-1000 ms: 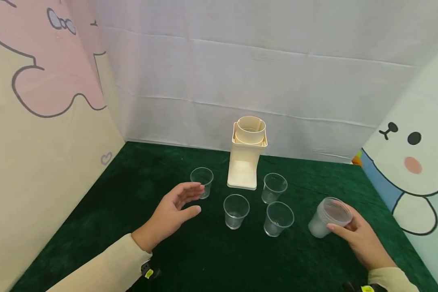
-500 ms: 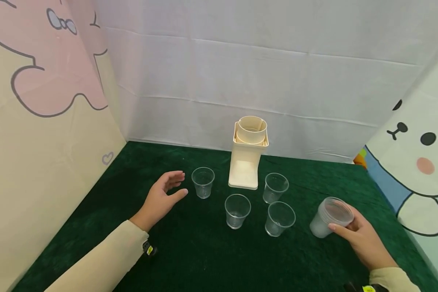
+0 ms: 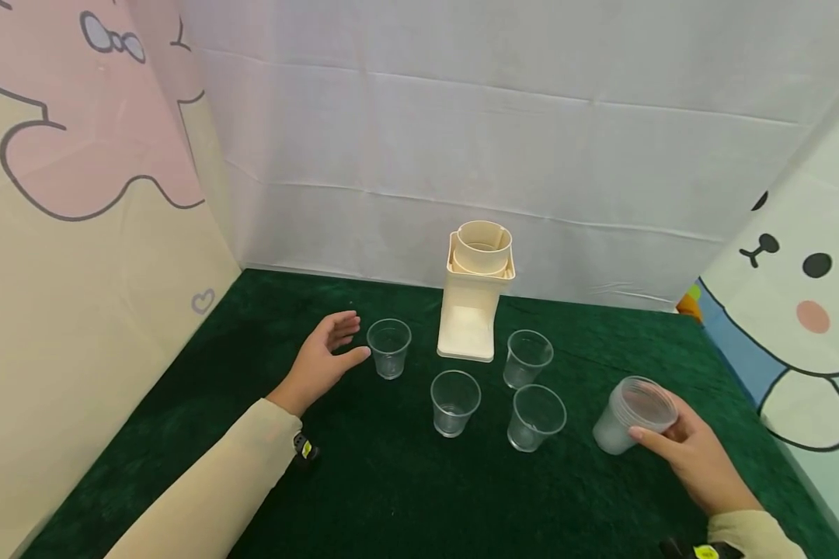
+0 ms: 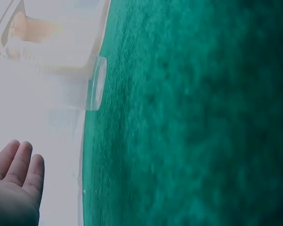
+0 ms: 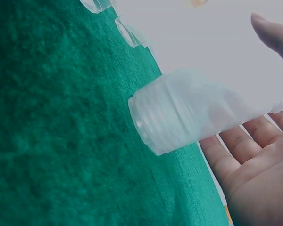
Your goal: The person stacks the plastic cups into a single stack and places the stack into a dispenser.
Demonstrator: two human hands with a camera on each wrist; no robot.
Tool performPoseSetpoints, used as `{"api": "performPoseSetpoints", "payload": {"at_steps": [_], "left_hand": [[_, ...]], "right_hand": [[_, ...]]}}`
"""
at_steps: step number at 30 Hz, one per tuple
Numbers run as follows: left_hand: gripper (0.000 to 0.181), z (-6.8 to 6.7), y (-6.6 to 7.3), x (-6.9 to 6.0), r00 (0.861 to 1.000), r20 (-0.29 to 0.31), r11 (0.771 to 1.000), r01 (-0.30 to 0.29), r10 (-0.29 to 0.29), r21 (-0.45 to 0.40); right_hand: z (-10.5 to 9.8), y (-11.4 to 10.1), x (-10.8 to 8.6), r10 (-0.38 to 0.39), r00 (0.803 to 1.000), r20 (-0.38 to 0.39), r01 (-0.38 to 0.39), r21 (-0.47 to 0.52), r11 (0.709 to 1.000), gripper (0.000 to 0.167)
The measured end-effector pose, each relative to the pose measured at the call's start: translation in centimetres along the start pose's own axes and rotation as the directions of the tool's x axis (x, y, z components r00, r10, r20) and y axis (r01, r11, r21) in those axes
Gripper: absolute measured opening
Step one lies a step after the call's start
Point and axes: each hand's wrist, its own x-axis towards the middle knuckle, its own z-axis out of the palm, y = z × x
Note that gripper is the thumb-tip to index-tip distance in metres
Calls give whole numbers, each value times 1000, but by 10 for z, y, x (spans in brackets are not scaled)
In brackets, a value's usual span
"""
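My left hand [image 3: 318, 361] is beside the leftmost clear plastic cup [image 3: 389, 349], fingers extended and thumb spread, holding nothing. A narrow gap parts them. In the left wrist view that hand [image 4: 16, 183] shows its palm and straight fingers, with the cup [image 4: 96, 84] above. On the right, my right hand [image 3: 695, 446] holds a stack of nested clear plastic cups [image 3: 618, 423] near the rims, thumb in front and fingers behind. In the right wrist view the fingers lie along the cup stack [image 5: 165, 113]; its upper part is washed out by glare.
Single clear cups stand in the middle: one cup [image 3: 454, 404] at front, another [image 3: 534, 419] to its right, a third [image 3: 527, 359] behind. A cream stand [image 3: 466, 326] with a round tube on top is at the back. Printed curtains [image 3: 105, 349] flank the green cloth [image 3: 419, 505].
My left hand drew back leftward from the leftmost cup, uncovering it, then shifted slightly right toward it again. The right hand and its cup stack stayed nearly still.
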Motion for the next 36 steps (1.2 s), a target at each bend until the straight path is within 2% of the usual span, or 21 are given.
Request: {"api": "performPoseSetpoints", "payload": {"at_steps": [5, 11, 14, 24, 31, 36], "left_hand": [[71, 8, -1, 5, 1000, 21, 1000, 19, -18, -19], [83, 19, -4, 14, 991, 73, 991, 119, -115, -64], [86, 24, -4, 18, 984, 103, 985, 152, -143, -79], [87, 40, -4, 27, 979, 124, 984, 169, -161, -60], [80, 42, -3, 28, 973, 121, 974, 208, -197, -88], [73, 42, -1, 27, 974, 125, 975, 201, -190, -89]], "right_hand": [[-1, 0, 0, 5, 1000, -3, -5, -12, 1000, 75], [-3, 2, 0, -12, 1000, -10, 12, -14, 1000, 74], [-2, 4, -1, -15, 1000, -7, 15, -5, 1000, 74], [-1, 2, 3, 16, 1000, -4, -16, 1, 1000, 78], [-1, 3, 2, 13, 1000, -1, -13, 5, 1000, 77], [-1, 6, 2, 4, 1000, -12, -4, -18, 1000, 76]]}}
